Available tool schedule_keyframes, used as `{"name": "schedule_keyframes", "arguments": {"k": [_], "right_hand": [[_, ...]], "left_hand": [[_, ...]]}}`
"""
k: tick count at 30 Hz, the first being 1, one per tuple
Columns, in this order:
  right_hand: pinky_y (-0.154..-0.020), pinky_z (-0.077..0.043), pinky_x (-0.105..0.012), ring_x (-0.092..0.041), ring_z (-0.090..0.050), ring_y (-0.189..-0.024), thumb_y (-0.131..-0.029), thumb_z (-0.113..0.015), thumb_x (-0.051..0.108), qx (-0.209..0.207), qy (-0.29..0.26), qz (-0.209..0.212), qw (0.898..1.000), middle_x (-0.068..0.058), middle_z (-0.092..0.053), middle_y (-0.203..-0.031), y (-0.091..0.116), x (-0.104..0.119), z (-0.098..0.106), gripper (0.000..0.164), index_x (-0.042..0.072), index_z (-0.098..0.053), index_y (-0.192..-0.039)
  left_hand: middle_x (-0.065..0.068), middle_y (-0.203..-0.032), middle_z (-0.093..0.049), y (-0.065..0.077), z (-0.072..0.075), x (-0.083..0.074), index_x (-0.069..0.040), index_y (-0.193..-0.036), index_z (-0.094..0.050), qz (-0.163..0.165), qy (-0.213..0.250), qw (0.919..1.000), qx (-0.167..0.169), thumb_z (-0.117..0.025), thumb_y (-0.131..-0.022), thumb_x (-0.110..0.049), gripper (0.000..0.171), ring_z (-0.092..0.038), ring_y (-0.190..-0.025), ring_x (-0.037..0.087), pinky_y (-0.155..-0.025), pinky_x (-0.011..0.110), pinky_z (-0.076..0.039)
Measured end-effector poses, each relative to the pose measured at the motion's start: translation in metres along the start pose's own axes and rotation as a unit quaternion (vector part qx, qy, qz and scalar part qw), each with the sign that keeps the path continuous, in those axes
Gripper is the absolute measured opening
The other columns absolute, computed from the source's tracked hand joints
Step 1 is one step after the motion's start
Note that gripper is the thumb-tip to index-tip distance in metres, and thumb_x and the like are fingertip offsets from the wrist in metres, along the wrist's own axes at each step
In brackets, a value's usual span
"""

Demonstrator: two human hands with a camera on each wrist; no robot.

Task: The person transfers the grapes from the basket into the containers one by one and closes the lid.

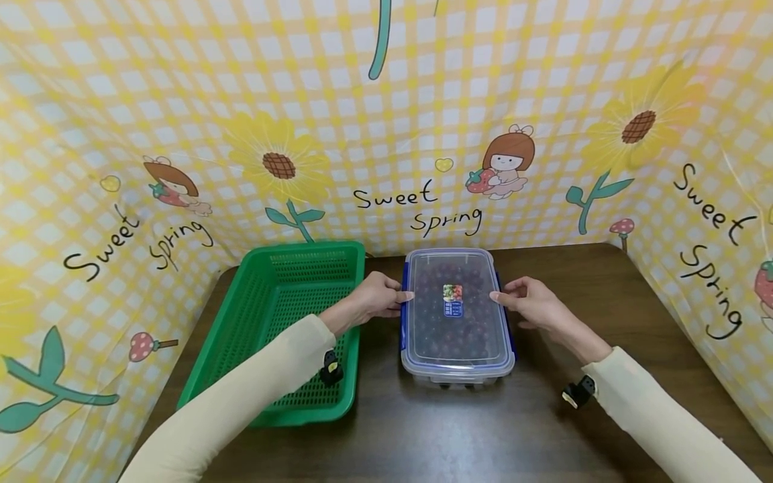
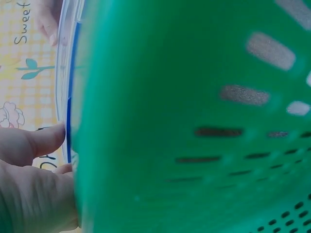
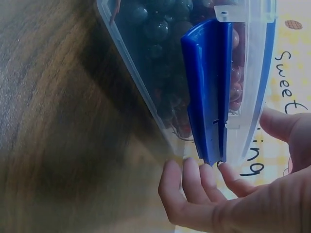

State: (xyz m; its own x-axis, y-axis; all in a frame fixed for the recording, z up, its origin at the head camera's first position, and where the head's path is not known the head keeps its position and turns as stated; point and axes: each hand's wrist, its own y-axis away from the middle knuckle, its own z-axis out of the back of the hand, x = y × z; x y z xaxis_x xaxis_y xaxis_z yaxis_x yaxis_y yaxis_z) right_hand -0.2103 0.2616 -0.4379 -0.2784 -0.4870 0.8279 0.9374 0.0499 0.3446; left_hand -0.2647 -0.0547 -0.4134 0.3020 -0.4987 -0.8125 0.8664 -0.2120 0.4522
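Note:
A clear plastic food storage box (image 1: pixel 459 365) stands on the table, its lid (image 1: pixel 423 275) on top and round dark-red fruits (image 3: pixel 155 26) showing through the wall. My left hand (image 1: pixel 377 295) grips the box's left side, the thumb on the lid's edge and the fingers down beside it. At the opposite side my right hand (image 1: pixel 534 305) has its thumb on the lid's edge. Its curled fingertips are at the end of a blue side latch (image 3: pixel 209 87), which stands out from the wall in the right wrist view.
A green perforated basket (image 1: pixel 302 416) stands left of the box, under my left forearm; its wall fills most of the left wrist view. The brown wooden table (image 1: pixel 417 443) is bordered by a yellow checked cloth (image 1: pixel 386 134) at the back and sides.

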Motion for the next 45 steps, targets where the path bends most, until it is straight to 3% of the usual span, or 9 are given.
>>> {"name": "schedule_keyframes", "arguments": {"k": [5, 10, 15, 23, 34, 45], "right_hand": [[-0.096, -0.061, -0.056, -0.040, -0.062, -0.127, -0.101, -0.069, 0.048, 0.024, -0.035, -0.015, 0.999, -0.029, -0.053, -0.145, -0.0012, -0.0023, 0.0010, 0.080, -0.007, -0.040, -0.150], [-0.091, -0.063, -0.054, -0.037, -0.067, -0.122, -0.102, -0.067, 0.046, 0.036, -0.046, -0.023, 0.998, -0.028, -0.059, -0.140, -0.0020, -0.0033, 0.0006, 0.076, -0.012, -0.046, -0.146], [-0.090, -0.063, -0.054, -0.037, -0.067, -0.122, -0.103, -0.067, 0.046, 0.048, -0.062, -0.028, 0.996, -0.030, -0.058, -0.141, -0.0020, -0.0033, 0.0023, 0.081, -0.016, -0.040, -0.148], [-0.089, -0.063, -0.051, -0.024, -0.073, -0.104, -0.103, -0.067, 0.044, 0.069, -0.084, -0.030, 0.994, -0.023, -0.068, -0.129, -0.0045, -0.0047, 0.0041, 0.078, -0.017, -0.044, -0.146], [-0.088, -0.064, -0.050, -0.018, -0.073, -0.093, -0.103, -0.067, 0.044, 0.071, -0.091, -0.027, 0.993, -0.014, -0.074, -0.115, -0.0051, -0.0055, 0.0047, 0.075, -0.016, -0.048, -0.144], [-0.091, -0.063, -0.050, -0.026, -0.068, -0.107, -0.101, -0.068, 0.047, 0.039, -0.053, -0.029, 0.997, -0.028, -0.062, -0.134, -0.0037, -0.0046, 0.0029, 0.082, -0.015, -0.042, -0.148]], "left_hand": [[0.019, -0.123, -0.075, 0.0001, -0.0002, -0.0016, 0.005, -0.138, -0.065, 0.002, -0.006, 1.0000, -0.003, -0.071, -0.102, -0.019, 0.044, -0.078, -0.105, 0.025, -0.101, 0.048, -0.059], [0.018, -0.123, -0.076, 0.0007, -0.0004, -0.0019, 0.005, -0.138, -0.065, 0.001, -0.010, 1.0000, -0.001, -0.072, -0.102, -0.019, 0.044, -0.078, -0.103, 0.025, -0.100, 0.047, -0.060], [0.018, -0.121, -0.076, 0.0004, 0.0001, -0.0027, 0.005, -0.137, -0.066, 0.002, -0.009, 1.0000, 0.000, -0.072, -0.101, -0.018, 0.043, -0.078, -0.102, 0.024, -0.100, 0.048, -0.059], [0.018, -0.120, -0.076, -0.0021, 0.0005, -0.0024, 0.005, -0.134, -0.068, 0.008, -0.009, 0.9999, -0.003, -0.073, -0.100, -0.018, 0.041, -0.078, -0.101, 0.024, -0.099, 0.047, -0.060], [0.018, -0.120, -0.076, -0.0023, 0.0007, -0.0027, 0.006, -0.134, -0.068, 0.015, -0.004, 0.9999, -0.002, -0.073, -0.100, -0.018, 0.042, -0.078, -0.100, 0.023, -0.100, 0.048, -0.059], [0.019, -0.121, -0.076, -0.0024, 0.0008, -0.0031, 0.006, -0.135, -0.067, 0.013, -0.002, 0.9999, -0.004, -0.073, -0.100, -0.018, 0.043, -0.077, -0.101, 0.024, -0.100, 0.048, -0.059]]}}
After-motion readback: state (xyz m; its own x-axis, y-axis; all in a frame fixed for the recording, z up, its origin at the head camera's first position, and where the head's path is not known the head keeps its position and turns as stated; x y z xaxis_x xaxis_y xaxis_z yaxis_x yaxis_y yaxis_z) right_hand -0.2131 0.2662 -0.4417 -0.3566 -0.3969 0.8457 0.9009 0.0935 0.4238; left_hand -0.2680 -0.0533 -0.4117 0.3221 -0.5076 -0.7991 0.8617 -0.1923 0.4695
